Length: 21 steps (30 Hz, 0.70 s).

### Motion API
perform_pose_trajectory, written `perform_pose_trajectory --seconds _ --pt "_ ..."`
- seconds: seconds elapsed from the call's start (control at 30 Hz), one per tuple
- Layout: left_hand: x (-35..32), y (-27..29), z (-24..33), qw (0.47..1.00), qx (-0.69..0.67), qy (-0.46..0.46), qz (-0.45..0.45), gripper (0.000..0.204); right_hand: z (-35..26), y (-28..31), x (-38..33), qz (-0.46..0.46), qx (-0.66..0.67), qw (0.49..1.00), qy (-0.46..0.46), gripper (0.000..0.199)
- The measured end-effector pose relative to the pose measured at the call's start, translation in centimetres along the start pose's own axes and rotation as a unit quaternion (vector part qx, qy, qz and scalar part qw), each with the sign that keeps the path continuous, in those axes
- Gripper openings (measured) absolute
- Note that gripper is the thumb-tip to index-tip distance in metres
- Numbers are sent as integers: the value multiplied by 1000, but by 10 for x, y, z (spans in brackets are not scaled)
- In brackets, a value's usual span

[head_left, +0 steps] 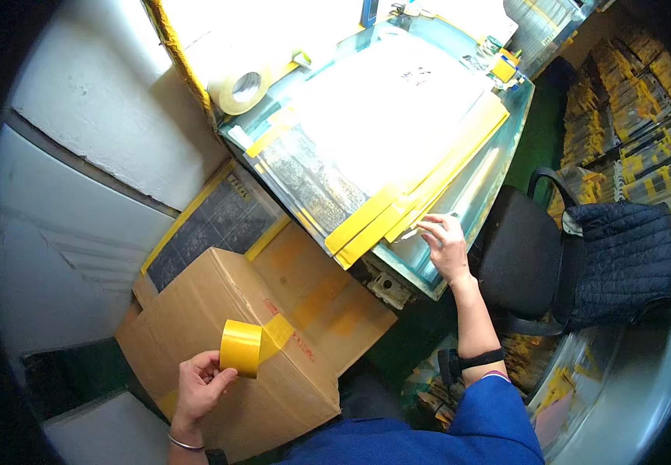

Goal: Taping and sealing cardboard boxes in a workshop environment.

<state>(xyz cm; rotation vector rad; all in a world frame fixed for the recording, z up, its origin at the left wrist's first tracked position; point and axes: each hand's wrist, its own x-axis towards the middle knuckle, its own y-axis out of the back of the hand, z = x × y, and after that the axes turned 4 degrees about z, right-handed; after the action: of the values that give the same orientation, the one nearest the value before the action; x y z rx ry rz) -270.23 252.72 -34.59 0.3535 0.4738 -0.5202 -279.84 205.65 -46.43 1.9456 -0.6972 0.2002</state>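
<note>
Holding yellow tape (240, 349), left fingers (206, 359) over cardboard box (176, 329), contents hidden

the tape roll (240, 349) is yellow, the cardboard box (289, 387) brown.

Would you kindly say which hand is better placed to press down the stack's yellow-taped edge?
Probably the right hand: its fingers are close to the yellow-taped edge, whereas the left hand holds the yellow tape roll over the cardboard box, farther away.
</note>
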Motion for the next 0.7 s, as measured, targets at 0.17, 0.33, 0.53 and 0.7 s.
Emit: perform_pose_trajectory --seconds 0.17,0.33,0.53,0.7 --pt "-3 -6 5 1000 10 8 -3 21 -20 7 2 21 -14 1000 -9 34" --pt "-6 -18 15 980 170 -92 -54 23 -118 1 -10 8 202 978 50 42" --pt "-20 -31 17 937 238 -196 -162 24 -242 -16 -60 -464 422 768 133 55" --pt "-36 -5 -5 967 210 -106 -101 24 -153 4 -51 -82 191 978 -36 38"
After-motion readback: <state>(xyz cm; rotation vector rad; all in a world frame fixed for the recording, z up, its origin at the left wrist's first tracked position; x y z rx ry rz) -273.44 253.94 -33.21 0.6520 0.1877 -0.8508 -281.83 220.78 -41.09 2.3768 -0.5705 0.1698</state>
